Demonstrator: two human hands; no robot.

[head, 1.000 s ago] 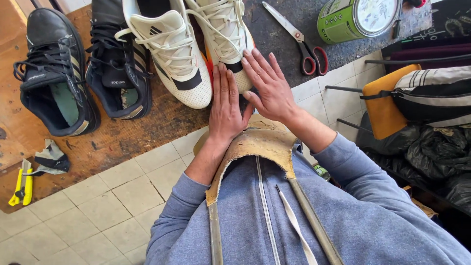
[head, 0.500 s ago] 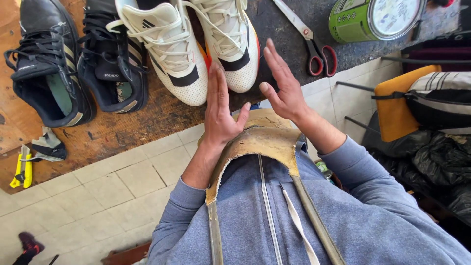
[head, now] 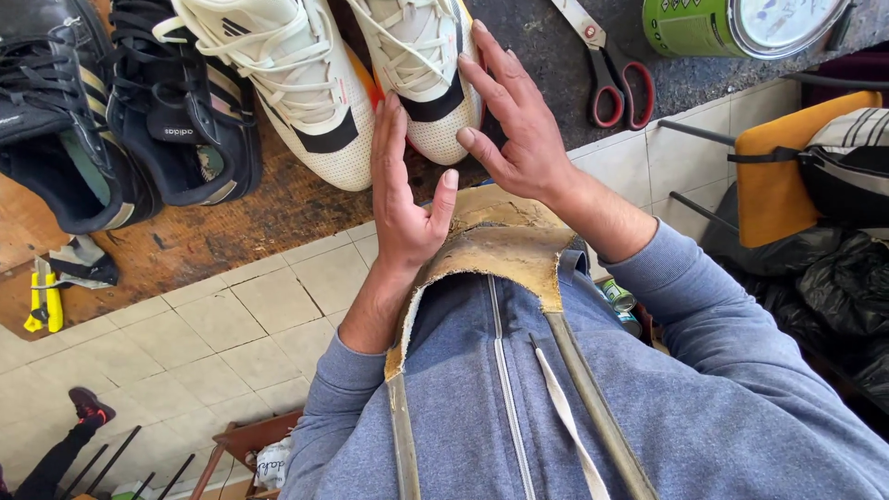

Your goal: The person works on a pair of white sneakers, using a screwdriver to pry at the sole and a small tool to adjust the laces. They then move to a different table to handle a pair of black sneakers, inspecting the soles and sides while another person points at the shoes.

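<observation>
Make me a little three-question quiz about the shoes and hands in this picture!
1. True or false: the right hand rests on a white lace-up sports shoe with a black stripe.
2. Which thing lies nearest the red-handled metal scissors? A) green round tin B) yellow-handled tool
3. Fill in: the left hand lies between the two ____ shoes.

Key: 1 true; 2 A; 3 white.

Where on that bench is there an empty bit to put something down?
Bare dark bench top shows between the white shoe under the right hand and the red-handled scissors. Worn brown wood lies free below the black shoes, near the left hand. The upper left is packed with shoes side by side.
</observation>
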